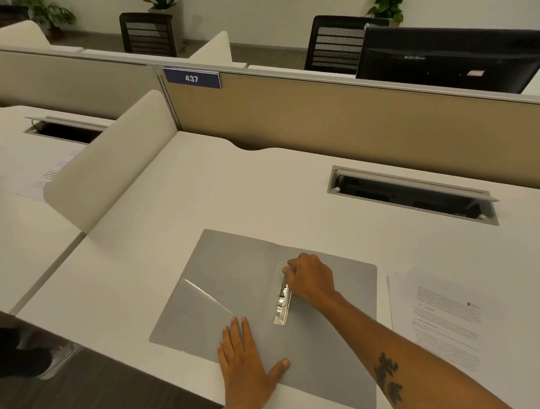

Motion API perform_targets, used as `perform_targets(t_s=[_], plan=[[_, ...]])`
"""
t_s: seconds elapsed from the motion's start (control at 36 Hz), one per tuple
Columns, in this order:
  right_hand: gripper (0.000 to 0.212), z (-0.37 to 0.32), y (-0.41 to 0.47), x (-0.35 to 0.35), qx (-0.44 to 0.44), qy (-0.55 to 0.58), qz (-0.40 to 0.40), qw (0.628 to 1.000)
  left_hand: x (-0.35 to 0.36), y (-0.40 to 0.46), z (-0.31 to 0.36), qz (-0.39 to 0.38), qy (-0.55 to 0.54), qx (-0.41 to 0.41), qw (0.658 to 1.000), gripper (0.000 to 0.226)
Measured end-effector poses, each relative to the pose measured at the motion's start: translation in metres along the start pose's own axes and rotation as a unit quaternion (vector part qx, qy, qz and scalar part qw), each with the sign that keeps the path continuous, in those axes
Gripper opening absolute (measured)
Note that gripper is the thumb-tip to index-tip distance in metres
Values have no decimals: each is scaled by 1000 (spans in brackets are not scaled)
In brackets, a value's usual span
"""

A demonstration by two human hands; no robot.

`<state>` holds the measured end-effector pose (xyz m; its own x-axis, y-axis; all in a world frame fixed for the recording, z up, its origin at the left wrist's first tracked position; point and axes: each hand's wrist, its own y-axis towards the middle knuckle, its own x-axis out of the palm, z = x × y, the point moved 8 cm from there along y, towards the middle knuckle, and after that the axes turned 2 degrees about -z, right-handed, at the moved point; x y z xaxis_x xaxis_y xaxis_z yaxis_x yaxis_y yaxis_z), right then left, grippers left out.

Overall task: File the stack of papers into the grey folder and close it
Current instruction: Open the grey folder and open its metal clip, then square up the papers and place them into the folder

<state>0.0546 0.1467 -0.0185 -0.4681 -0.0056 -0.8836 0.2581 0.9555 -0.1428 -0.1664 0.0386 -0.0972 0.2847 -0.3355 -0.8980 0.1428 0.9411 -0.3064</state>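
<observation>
Your right hand (310, 276) pinches the top of the metal clip (283, 302) at the spine of the open grey folder (336, 343); your left hand (244, 362) lies flat and open on its near edge. The stack of papers (455, 319) sits just right of the folder: light, floppy, likely slippery. Lift it by both long edges.

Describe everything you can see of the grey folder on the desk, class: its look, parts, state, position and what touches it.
The grey folder lies open and flat near the front edge of the white desk, looking like smooth matte plastic. Its left inside cover has a clear diagonal pocket. A metal clip runs along the spine. The left hand presses flat on its lower part; the right hand fingers the clip's top end. No papers are inside; the stack of papers lies just to its right.
</observation>
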Motion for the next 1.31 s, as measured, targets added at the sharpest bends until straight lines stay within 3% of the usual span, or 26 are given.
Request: perform_targets(t_s=[0.14, 0.25, 0.47, 0.67, 0.89, 1.06, 1.17, 1.31], plan=[[22, 21, -12, -8, -7, 38, 13, 999, -2, -1, 0, -6, -2, -6, 1000, 141], [33, 45, -32, -18, 4, 91, 30, 995, -1, 0, 1, -15, -22, -12, 1000, 146], [31, 103, -85, -45, 24, 189, 106, 976, 1, -7, 16, -4, -65, -10, 998, 123], [29, 165, -148, -63, 74, 176, 148, 970, 16, -18, 52, 13, -92, 45, 995, 112], [37, 236, -216, -65, 150, 116, 117, 975, 27, -28, 116, 1, -124, 132, 983, 97], [54, 268, -252, -69, 164, 38, 83, 982, 36, -29, 171, -68, -107, 171, 977, 96], [66, 281, -264, -68, 176, 22, 52, 983, 44, -20, 208, -96, -107, 207, 968, 75], [66, 284, -267, -68, 179, 18, 27, 983, 55, -2, 249, -117, -106, 233, 960, 79]])
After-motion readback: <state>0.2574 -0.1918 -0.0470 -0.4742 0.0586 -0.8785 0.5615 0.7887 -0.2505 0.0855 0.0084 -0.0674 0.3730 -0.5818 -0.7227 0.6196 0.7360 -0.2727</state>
